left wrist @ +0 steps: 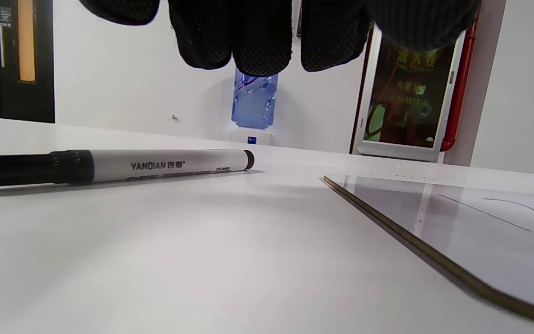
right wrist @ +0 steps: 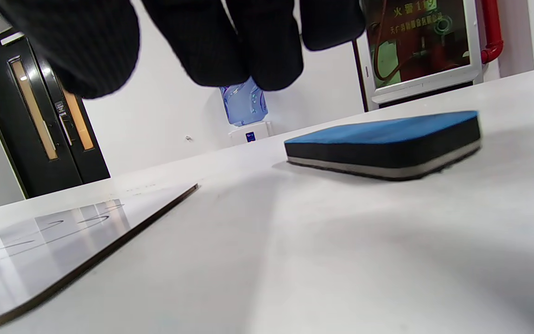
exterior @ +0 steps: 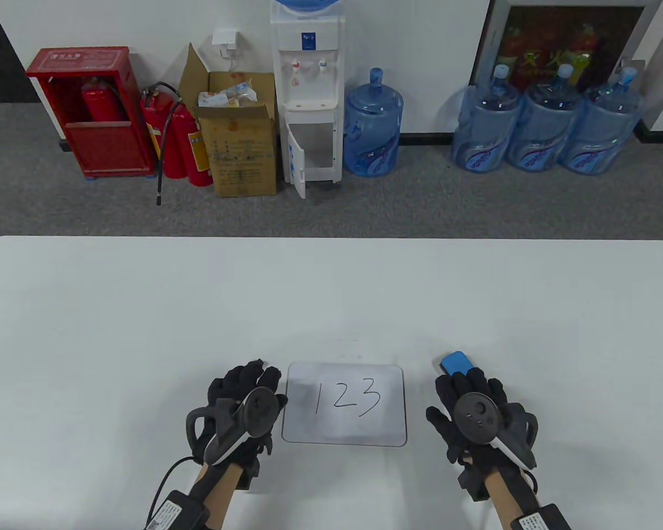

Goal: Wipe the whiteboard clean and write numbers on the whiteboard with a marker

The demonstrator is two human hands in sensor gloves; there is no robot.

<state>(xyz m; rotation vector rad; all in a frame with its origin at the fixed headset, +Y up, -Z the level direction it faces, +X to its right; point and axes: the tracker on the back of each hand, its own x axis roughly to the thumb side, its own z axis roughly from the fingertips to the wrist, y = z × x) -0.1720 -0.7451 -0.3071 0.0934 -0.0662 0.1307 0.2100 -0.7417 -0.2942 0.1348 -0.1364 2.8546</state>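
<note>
Whiteboard [exterior: 344,404] flat on white counter [exterior: 331,298], "123" in black on it. Left hand [exterior: 242,411] just left of board, fingers relaxed, holding nothing; capped marker [left wrist: 109,166] lies beyond its fingertips. Right hand [exterior: 478,414] right of board, fingers loose, empty; blue-topped eraser [exterior: 457,363] lies by its fingertips.
</note>
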